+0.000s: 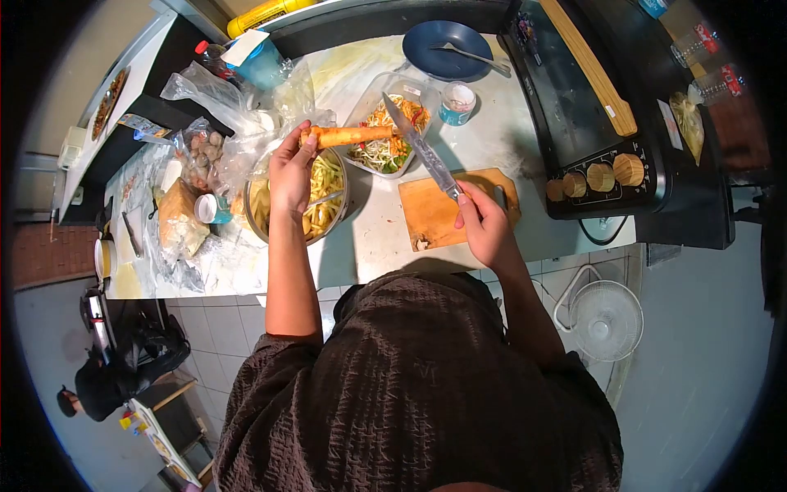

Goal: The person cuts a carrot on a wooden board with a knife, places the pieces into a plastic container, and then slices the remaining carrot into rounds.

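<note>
My left hand (pixel 291 174) is closed around the thick end of a peeled carrot (pixel 354 136), which points right over a clear plastic container (pixel 375 161). In that container lie shredded carrot and bean sprouts (pixel 370 151). My right hand (pixel 485 227) grips a kitchen knife (pixel 426 154) by its handle, blade slanting up and left beside the carrot's tip. Under the right hand is a wooden cutting board (pixel 434 217) with a small scrap near its front corner. Below my left hand stands a metal pot (pixel 345 215) of pale yellow strips with a utensil in it.
A dark blue plate (pixel 418 51) with a fork (pixel 471 56) sits at the back, near a small tub (pixel 457 104). On the right is a black oven (pixel 566 123) with wooden knobs. Plastic bags (pixel 217 98) crowd the left. Behind the counter's left end, a person (pixel 123 369) sits.
</note>
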Demonstrator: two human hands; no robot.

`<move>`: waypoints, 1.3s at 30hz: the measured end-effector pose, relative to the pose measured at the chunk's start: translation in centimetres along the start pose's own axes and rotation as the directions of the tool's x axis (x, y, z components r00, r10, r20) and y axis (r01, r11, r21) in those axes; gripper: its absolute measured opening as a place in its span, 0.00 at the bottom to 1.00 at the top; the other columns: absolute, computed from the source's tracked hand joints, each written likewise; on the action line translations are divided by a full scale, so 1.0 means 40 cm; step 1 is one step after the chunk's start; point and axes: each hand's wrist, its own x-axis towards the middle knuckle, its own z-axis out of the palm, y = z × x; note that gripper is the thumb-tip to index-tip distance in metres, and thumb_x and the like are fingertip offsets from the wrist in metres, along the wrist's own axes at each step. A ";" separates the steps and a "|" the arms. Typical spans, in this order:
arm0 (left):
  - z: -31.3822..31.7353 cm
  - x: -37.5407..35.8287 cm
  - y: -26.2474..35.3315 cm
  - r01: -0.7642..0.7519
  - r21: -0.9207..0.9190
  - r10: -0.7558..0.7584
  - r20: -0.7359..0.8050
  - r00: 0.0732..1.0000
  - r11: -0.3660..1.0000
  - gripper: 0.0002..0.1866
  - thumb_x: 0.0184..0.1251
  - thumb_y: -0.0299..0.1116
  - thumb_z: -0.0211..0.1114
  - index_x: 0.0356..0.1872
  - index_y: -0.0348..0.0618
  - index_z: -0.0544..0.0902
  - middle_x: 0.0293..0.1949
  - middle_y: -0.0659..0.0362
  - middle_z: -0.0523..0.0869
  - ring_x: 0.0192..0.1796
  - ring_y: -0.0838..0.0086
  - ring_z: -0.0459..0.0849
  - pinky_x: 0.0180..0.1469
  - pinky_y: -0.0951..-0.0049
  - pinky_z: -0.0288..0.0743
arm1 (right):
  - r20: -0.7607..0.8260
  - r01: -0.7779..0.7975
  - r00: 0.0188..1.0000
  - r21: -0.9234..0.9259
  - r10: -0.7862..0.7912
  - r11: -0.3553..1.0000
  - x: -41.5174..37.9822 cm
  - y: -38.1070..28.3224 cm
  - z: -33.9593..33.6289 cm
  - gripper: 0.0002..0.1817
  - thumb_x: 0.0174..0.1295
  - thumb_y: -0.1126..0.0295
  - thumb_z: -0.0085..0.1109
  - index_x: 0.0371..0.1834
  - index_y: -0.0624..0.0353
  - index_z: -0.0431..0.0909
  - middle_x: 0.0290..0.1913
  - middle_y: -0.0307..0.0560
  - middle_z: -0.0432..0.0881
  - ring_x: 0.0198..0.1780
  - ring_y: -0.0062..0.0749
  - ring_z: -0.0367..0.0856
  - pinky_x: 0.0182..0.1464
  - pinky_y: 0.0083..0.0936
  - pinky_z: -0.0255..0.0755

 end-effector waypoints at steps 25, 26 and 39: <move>0.032 -0.036 0.045 -0.254 0.295 0.248 0.058 0.967 0.921 0.22 0.71 0.25 0.66 0.64 0.36 0.76 0.56 0.57 0.83 0.56 0.77 0.80 0.60 0.76 0.71 | -0.007 0.014 1.000 -0.020 -0.014 1.000 0.005 0.013 0.004 0.17 0.74 0.67 0.51 0.61 0.64 0.76 0.29 0.44 0.83 0.28 0.22 0.81 0.34 0.24 0.74; 0.033 -0.038 0.045 -0.254 0.296 0.249 0.055 0.967 0.921 0.22 0.71 0.25 0.66 0.64 0.36 0.76 0.56 0.57 0.83 0.56 0.77 0.80 0.60 0.76 0.71 | -0.030 0.015 0.999 0.008 -0.014 1.000 0.002 0.017 0.005 0.18 0.74 0.67 0.51 0.61 0.64 0.76 0.29 0.43 0.82 0.28 0.22 0.80 0.34 0.23 0.74; 0.091 -0.100 0.023 -0.302 0.234 0.277 0.135 0.951 0.924 0.19 0.67 0.21 0.68 0.58 0.32 0.77 0.48 0.59 0.84 0.49 0.80 0.81 0.51 0.80 0.75 | -0.126 -0.142 0.978 0.172 0.164 0.975 -0.049 0.071 -0.066 0.13 0.76 0.64 0.49 0.50 0.61 0.78 0.21 0.32 0.70 0.23 0.15 0.68 0.27 0.19 0.63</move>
